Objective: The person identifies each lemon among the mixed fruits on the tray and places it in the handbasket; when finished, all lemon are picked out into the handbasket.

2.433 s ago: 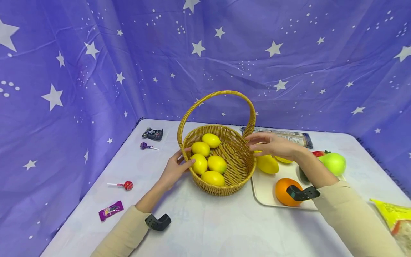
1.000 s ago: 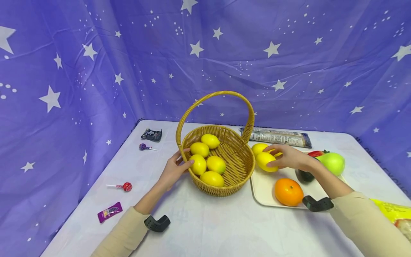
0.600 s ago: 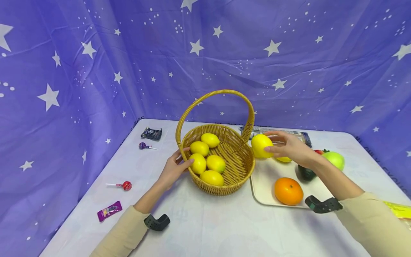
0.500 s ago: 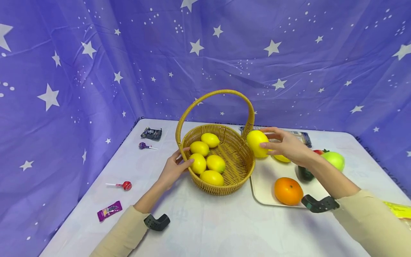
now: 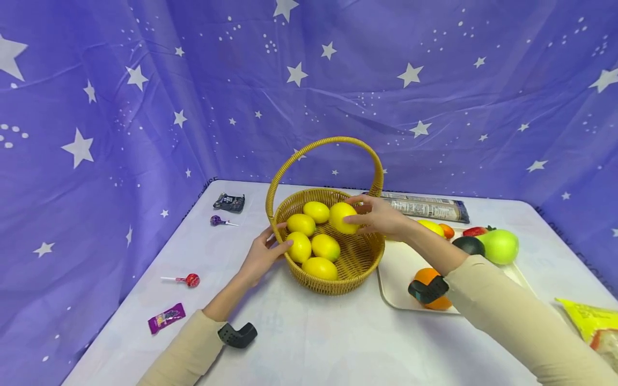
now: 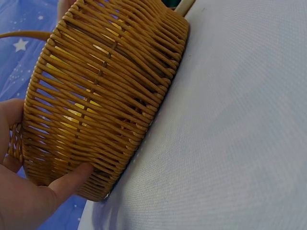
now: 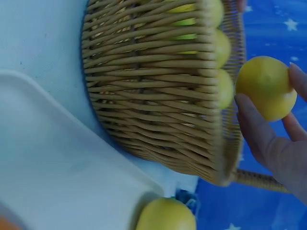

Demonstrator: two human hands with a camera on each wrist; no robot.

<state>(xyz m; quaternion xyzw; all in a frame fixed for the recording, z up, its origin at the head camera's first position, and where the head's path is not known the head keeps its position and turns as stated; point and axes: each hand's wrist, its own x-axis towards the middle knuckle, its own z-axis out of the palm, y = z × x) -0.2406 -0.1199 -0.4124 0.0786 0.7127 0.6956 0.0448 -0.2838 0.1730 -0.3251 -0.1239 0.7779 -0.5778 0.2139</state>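
Note:
A woven basket [image 5: 357, 276] with a tall arched handle stands mid-table, several lemons [image 5: 320, 268] lying along its left side. My left hand [image 5: 260, 257] grips the basket's left rim; in the left wrist view a finger presses the outer weave [image 6: 115, 91]. Inside the handle's arch, my right hand [image 5: 381, 217] pinches another lemon [image 5: 343, 218] between thumb and fingers. The right wrist view shows this lemon [image 7: 264, 86] at rim height, beside the right hand [image 7: 278, 151]. Part of the basket's far right inside is hidden behind that hand.
Right of the basket is a cream tray [image 5: 398, 279] with an orange [image 5: 436, 303], lemon [image 5: 431, 226], strawberry [image 5: 475, 231], dark green fruit [image 5: 468, 245] and green pear [image 5: 502, 246]. Lollipops [image 5: 193, 280] and wrapped sweets [image 5: 166, 318] lie left; a long packet [image 5: 429, 207] lies behind.
My right hand has gone from the basket's right rim to the tray, taken hold of a lemon, lifted it and carried it left over the basket. My left hand has stayed on the rim.

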